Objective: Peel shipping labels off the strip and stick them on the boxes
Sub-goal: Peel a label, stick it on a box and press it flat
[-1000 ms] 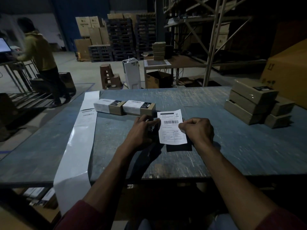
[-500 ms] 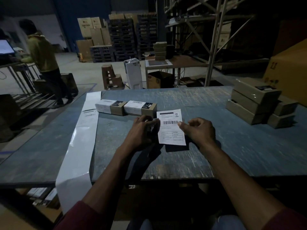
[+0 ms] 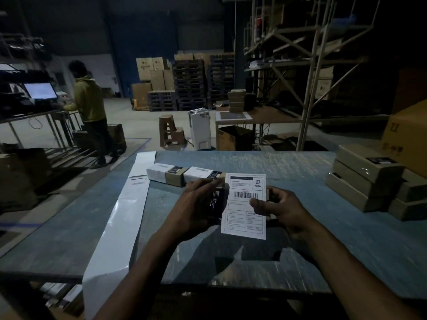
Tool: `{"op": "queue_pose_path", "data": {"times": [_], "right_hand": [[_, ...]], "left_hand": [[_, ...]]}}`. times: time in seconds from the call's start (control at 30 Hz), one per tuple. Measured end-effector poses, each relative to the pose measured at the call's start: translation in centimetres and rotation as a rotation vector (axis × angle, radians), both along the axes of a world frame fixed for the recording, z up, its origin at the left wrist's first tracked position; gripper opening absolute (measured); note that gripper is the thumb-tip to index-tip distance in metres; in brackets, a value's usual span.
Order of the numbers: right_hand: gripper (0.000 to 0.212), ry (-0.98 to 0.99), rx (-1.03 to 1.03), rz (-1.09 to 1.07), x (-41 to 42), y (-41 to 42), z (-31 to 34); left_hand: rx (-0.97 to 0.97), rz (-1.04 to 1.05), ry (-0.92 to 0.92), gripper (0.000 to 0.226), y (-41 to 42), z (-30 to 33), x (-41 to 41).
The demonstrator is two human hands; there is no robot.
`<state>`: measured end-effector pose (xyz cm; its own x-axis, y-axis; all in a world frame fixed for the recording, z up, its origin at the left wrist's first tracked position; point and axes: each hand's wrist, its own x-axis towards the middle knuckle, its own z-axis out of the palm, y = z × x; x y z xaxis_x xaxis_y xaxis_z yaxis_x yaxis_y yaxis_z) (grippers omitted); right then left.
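Observation:
I hold a small box [image 3: 217, 202] lifted above the blue table [image 3: 300, 239], its dark end facing me. My left hand [image 3: 196, 211] grips its left end. A white shipping label [image 3: 245, 218] with a barcode lies over the box, and my right hand [image 3: 279, 209] grips the box's right end with the thumb pressing on the label. The long white backing strip [image 3: 124, 218] runs down the table's left side and hangs over the near edge. Two labelled boxes [image 3: 184, 175] lie side by side just beyond my hands.
A stack of plain brown boxes [image 3: 369, 181] stands at the table's right, with a large carton [image 3: 409, 139] behind it. A person in a yellow top [image 3: 90, 107] works at a screen far left. Metal shelving, pallets and cartons fill the background.
Both hands have raised the box with the label off the table toward me. My right thumb now presses on the label's face. The view has tilted upward.

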<state>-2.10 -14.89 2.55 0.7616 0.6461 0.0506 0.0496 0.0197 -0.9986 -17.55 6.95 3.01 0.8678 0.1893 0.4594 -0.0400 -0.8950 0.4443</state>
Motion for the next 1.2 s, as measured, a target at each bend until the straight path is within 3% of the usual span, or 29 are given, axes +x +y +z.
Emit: {"op": "queue_pose_path", "data": {"times": [0.07, 0.2, 0.27, 0.47, 0.63, 0.77, 0.9, 1.1, 1.2], "right_hand": [[0.043, -0.025, 0.023, 0.000, -0.2, -0.4, 0.7], [0.048, -0.117, 0.028, 0.032, -0.8, -1.2, 1.9], [0.049, -0.147, 0.036, 0.051, -1.3, -1.4, 2.3], [0.064, -0.165, 0.047, 0.060, -2.1, -1.8, 2.4], [0.077, -0.337, -0.027, 0.047, -2.8, -1.9, 2.3], [0.070, -0.352, -0.002, 0.024, -3.1, -1.5, 2.7], [0.045, -0.308, 0.030, -0.006, -3.5, -1.3, 3.3], [0.057, -0.338, 0.062, 0.029, -4.1, -1.2, 2.6], [0.061, -0.339, 0.087, 0.026, -4.3, -1.0, 2.2]], "left_hand": [[-0.140, -0.060, 0.044, 0.117, 0.5, 0.5, -0.7], [-0.809, -0.089, -0.047, 0.105, -1.0, 2.1, -1.0], [-0.886, -0.028, -0.047, 0.111, -2.1, 2.5, -0.4], [-0.710, 0.051, -0.183, 0.091, -4.7, 1.8, -0.1], [-0.620, 0.054, -0.260, 0.087, -5.0, 0.6, -0.3], [-0.569, 0.048, -0.319, 0.083, -5.1, 0.3, -0.4], [-0.584, 0.028, -0.367, 0.080, -5.1, 0.4, -0.8], [-0.531, 0.151, -0.422, 0.112, -5.8, 0.5, -1.0], [-0.528, 0.169, -0.433, 0.112, -5.7, 0.2, -1.1]]}}
